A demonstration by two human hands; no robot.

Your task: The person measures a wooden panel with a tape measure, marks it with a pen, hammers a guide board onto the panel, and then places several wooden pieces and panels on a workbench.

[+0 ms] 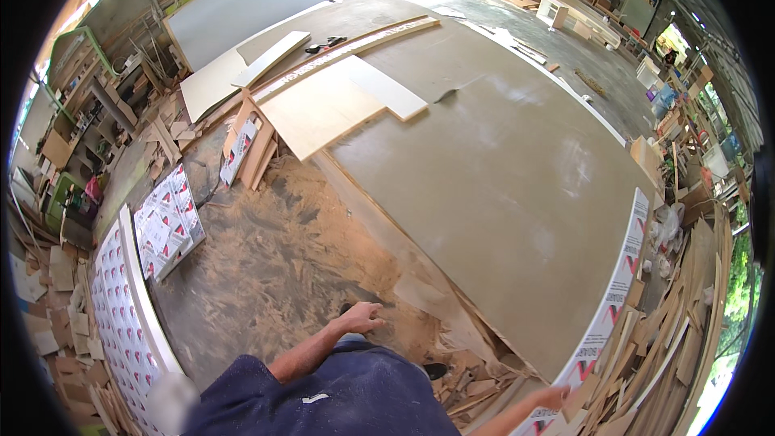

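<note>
My left hand (361,319) hangs in front of my dark shirt above the dusty floor, fingers loosely stretched and nothing in them. At the lower right, my right hand (552,398) is closed at the inner edge of a long, narrow strip (617,295) covered in white printed film. This strip lies along the right edge of a large grey-brown sheet (500,186) on a low worktable and runs past its near corner. Farther off on the sheet rest a pale cream panel (315,109) and a white board (387,89) overlapping it.
Sawdust (299,218) and offcuts cover the floor left of the worktable. A film-covered panel (169,222) and a long patterned board (121,307) stand at the left. Wood strips (678,339) are heaped at the right. A large white sheet (250,8) leans at the back.
</note>
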